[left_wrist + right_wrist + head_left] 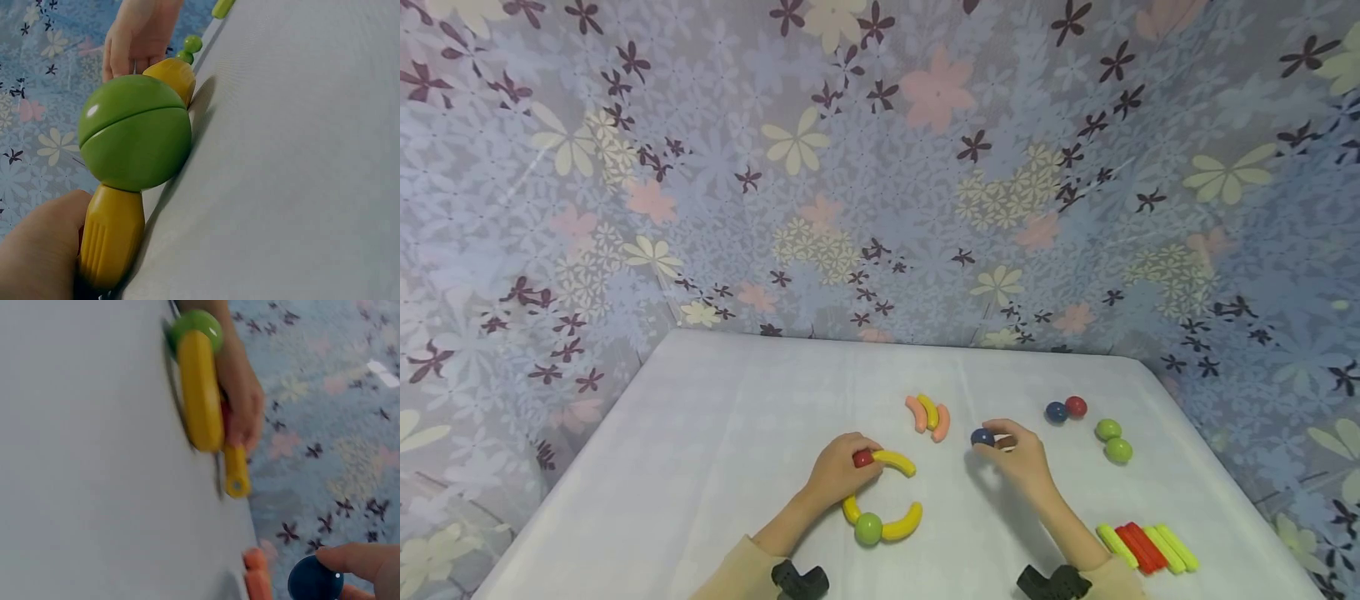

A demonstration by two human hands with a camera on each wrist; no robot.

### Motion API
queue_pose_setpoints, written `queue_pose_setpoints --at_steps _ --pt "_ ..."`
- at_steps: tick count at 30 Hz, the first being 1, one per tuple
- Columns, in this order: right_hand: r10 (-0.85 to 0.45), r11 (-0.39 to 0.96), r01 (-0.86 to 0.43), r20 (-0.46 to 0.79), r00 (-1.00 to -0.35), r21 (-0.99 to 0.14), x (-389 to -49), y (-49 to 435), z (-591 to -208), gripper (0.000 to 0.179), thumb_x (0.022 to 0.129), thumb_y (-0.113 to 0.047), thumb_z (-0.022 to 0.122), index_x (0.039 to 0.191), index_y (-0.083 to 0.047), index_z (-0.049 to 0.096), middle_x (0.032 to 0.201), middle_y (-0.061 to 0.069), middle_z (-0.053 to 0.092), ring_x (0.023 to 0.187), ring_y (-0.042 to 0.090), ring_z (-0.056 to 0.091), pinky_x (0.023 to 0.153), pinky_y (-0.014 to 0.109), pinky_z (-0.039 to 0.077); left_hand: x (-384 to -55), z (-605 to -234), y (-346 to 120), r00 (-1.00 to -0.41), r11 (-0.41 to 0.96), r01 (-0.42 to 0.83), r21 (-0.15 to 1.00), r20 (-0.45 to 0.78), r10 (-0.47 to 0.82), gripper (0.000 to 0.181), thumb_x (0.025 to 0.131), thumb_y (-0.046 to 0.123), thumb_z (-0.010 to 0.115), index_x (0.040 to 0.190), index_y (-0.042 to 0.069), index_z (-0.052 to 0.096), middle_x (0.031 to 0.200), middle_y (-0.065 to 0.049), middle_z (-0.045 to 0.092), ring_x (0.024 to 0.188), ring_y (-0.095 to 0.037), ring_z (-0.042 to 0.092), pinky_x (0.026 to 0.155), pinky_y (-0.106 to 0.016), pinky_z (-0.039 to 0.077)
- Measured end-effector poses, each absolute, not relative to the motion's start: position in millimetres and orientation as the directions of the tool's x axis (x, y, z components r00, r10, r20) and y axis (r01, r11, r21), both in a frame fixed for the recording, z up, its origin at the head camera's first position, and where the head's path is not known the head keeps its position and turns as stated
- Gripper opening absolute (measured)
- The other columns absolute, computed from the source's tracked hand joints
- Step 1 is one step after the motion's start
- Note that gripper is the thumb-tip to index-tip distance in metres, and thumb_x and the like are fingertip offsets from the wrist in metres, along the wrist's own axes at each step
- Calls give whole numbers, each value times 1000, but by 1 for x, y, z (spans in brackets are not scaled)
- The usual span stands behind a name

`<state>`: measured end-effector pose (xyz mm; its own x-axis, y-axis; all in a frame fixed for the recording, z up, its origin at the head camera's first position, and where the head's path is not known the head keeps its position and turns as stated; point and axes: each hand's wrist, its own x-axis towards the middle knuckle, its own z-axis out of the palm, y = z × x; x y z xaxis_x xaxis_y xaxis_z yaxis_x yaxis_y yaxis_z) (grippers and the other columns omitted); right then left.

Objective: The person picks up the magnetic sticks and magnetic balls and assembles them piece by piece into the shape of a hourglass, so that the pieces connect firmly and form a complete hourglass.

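Note:
A curved chain of yellow curved pieces point(902, 523), a green ball point(868, 528) and a red ball point(862, 458) lies on the white table, open on its right side. My left hand point(842, 471) grips the red ball, from which another yellow curved piece point(897, 462) extends right. In the left wrist view the green ball point(134, 134) joins two yellow pieces, close to my left thumb. To the right of the chain, my right hand point(1018, 454) pinches a dark blue ball point(982, 437) just above the table; the right wrist view shows this blue ball point(314, 579) between thumb and finger.
Two pink curved pieces point(942, 423) and a yellow one point(928, 412) lie behind the chain. Farther right are another blue ball point(1056, 412), a red ball point(1076, 407) and two green balls point(1118, 451). Red and lime sticks point(1141, 547) lie at front right. Floral cloth point(880, 167) hangs behind.

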<state>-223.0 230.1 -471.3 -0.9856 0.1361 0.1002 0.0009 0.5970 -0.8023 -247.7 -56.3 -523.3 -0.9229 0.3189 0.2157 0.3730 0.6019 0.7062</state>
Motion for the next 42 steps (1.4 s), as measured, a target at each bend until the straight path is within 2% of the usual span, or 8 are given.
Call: queue_pose_setpoints --at_steps 7,13,18,25,28,32,37,42 --pt "-7 517 -102 114 -993 -850 -211 189 -495 35 74 -9 78 107 -5 67 105 10 69 83 14 63 72 20 51 -248 -523 -55 -920 582 380 719 226 321 20 83 28 70 98 16 72 92 2 68 83 -8 56 68 -18 45" --pt "-100 450 -104 65 -993 -887 -207 173 -502 39 73 -11 79 109 -3 65 108 15 68 84 15 66 71 18 52 -249 -525 -54 -926 594 367 716 219 308 20 83 28 68 99 16 71 96 1 69 87 -11 58 70 -20 46" --pt "-143 428 -154 102 -984 -890 -205 166 -502 39 74 -10 78 109 -1 64 108 18 66 83 14 66 71 19 53 -248 -524 -53 -928 582 361 728 223 297 20 84 26 67 99 15 71 99 -1 70 91 -15 61 74 -22 48" --pt "-4 488 -93 104 -995 -868 -196 162 -502 32 75 -7 77 104 -3 66 100 11 68 80 11 62 71 19 51 -248 -523 -53 -917 574 395 717 266 298 19 82 24 69 98 14 71 95 -1 69 87 -13 59 71 -21 47" --pt "85 468 4 40 -996 -884 -186 159 -503 28 76 -7 75 103 -3 66 92 8 66 72 9 58 61 18 50 -248 -523 -54 -907 577 419 701 297 298 20 80 25 72 96 14 72 87 0 65 79 -9 53 66 -18 43" --pt "118 392 84 -40 -992 -916 -171 149 -504 30 78 -7 73 105 -1 63 84 7 60 60 7 57 48 17 46 -248 -522 -58 -909 592 416 690 301 288 20 79 25 73 96 14 72 82 2 60 71 -6 48 60 -16 40" --pt "101 387 33 7 -995 -922 -158 137 -503 35 77 -11 76 107 0 61 89 9 59 59 5 57 49 16 45 -244 -520 -55 -930 659 367 657 280 239 18 79 26 72 93 16 72 80 4 59 68 -5 47 57 -15 38" --pt "116 530 -41 120 -986 -847 -161 131 -503 38 74 -15 79 105 -2 61 87 7 55 62 4 48 53 16 44 -232 -518 -44 -955 717 274 641 271 122 18 77 28 72 90 15 71 78 3 59 66 -6 49 56 -16 37"
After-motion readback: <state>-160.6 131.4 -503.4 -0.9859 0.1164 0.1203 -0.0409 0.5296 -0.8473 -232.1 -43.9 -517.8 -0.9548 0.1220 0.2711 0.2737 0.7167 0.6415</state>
